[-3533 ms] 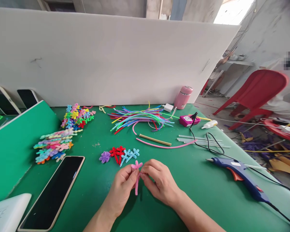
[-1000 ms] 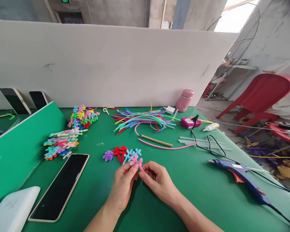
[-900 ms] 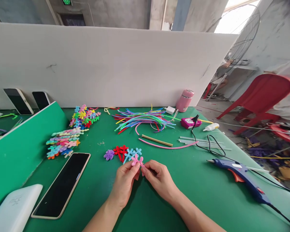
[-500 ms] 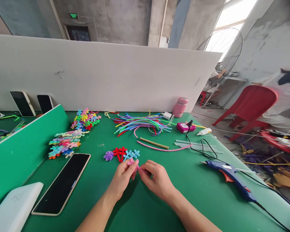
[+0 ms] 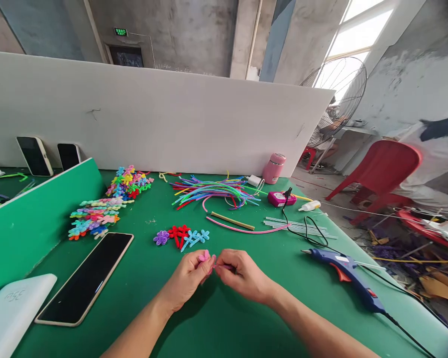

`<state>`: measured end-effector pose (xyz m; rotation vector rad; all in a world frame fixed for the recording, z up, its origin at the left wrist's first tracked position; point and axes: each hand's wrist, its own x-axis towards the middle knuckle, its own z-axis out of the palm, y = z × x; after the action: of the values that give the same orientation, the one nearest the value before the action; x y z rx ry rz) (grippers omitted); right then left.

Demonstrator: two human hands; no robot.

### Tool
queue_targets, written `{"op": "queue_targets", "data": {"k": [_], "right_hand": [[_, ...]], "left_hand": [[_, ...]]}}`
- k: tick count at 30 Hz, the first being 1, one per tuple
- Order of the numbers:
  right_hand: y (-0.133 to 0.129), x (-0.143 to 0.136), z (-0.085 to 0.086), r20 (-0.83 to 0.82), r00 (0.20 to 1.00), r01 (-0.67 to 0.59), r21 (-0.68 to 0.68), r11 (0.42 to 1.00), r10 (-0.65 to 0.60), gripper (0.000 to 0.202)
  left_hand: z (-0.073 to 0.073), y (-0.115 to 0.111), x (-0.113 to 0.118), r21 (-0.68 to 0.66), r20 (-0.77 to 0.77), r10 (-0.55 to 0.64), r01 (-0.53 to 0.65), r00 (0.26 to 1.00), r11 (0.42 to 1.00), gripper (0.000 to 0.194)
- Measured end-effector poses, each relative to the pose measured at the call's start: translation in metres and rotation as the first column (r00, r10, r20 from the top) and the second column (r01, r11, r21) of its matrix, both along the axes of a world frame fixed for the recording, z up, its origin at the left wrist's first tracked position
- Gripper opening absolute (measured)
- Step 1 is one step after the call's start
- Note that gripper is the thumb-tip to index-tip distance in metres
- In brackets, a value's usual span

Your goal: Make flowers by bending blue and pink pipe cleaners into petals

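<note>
My left hand (image 5: 189, 279) pinches a pink pipe cleaner (image 5: 204, 256), bent into loops, between thumb and fingers. Close beside it, my right hand (image 5: 242, 274) is closed on the tail of the same pipe cleaner. Just beyond my hands lie blue pipe-cleaner flowers (image 5: 196, 238), red ones (image 5: 179, 236) and a purple flower (image 5: 161, 238). A long pink pipe cleaner (image 5: 242, 229) curves across the table behind them, near a thin tan stick (image 5: 232, 221). Further back is a bundle of many-coloured pipe cleaners (image 5: 214, 191).
A blue glue gun (image 5: 345, 271) with a black cord lies at right, near clear glue sticks (image 5: 302, 227). At left are a phone (image 5: 85, 278), a white power bank (image 5: 22, 313), piled flowers (image 5: 97, 216) and a green divider (image 5: 45, 214). A pink bottle (image 5: 274, 168) stands behind.
The pink loops in my left hand have turned and sit more bunched at the fingertips. My hands stay close together. The whole view has shifted slightly.
</note>
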<state>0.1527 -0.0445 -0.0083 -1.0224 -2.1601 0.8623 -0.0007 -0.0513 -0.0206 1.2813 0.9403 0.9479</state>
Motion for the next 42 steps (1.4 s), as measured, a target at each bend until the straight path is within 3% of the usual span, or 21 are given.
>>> {"op": "queue_targets", "data": {"k": [4,7,13,17,22,30,36,42], "right_hand": [[-0.001,0.007,-0.005,-0.078,0.995,-0.082,-0.174,0.981,0.069,0.022],[-0.002,0.011,-0.011,-0.109,0.992,-0.085,-0.221,0.971,0.062,0.022],[-0.003,0.012,-0.017,-0.067,0.998,-0.004,-0.099,0.995,-0.003,0.021],[-0.006,0.01,-0.016,-0.055,0.998,-0.034,-0.036,0.999,0.032,0.024],[-0.007,0.015,-0.02,-0.078,0.995,-0.072,-0.058,0.996,0.067,0.024],[-0.006,0.018,-0.024,-0.113,0.994,-0.015,-0.092,0.996,0.005,0.028],[-0.003,0.018,-0.024,-0.167,0.986,0.006,-0.111,0.994,-0.024,0.02],[-0.005,0.019,-0.027,-0.202,0.975,0.084,-0.078,0.993,-0.098,0.016]], "left_hand": [[0.0,-0.002,0.003,-0.012,-0.02,-0.063,0.063,0.998,0.998,0.034],[0.001,-0.003,0.005,-0.022,-0.038,-0.077,0.076,0.996,0.997,0.034],[0.001,-0.002,0.006,-0.038,-0.092,-0.084,0.081,0.992,0.996,0.032],[0.0,-0.003,0.005,-0.064,-0.105,-0.106,0.1,0.989,0.993,0.032],[-0.005,-0.001,0.005,-0.062,-0.115,-0.078,0.071,0.99,0.996,0.033],[-0.008,0.001,0.005,-0.075,-0.067,-0.026,0.021,0.997,0.997,0.033],[-0.008,0.001,0.005,-0.144,-0.017,-0.06,0.057,0.998,0.988,0.032],[-0.006,0.0,0.006,-0.129,0.054,-0.03,0.037,0.998,0.991,0.029]]}}
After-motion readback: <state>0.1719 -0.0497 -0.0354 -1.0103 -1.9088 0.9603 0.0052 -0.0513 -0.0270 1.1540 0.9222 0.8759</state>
